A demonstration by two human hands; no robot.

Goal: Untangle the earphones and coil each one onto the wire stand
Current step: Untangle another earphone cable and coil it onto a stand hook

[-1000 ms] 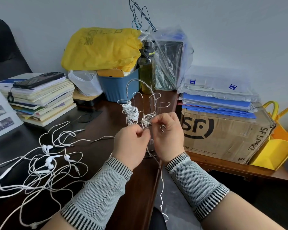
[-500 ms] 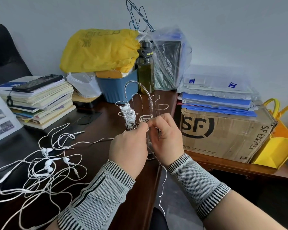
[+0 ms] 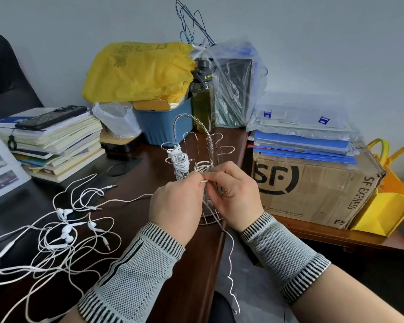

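Both hands point(image 3: 203, 192) still pinch the cord point(image 3: 229, 252) at the stand point(image 3: 203, 169), fewer loops showing: coiling unfinished.

A large "SF" logo is printed on the front of a cardboard box point(image 3: 313, 190), with "SF EXPRESS" down its right end and "www.sf-express.com" along its lower edge. "UP-T", partly cut off, is seen on the cap strap of a dark green bottle point(image 3: 202, 99).

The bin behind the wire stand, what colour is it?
Blue bin, clearest in the head view, the only one.
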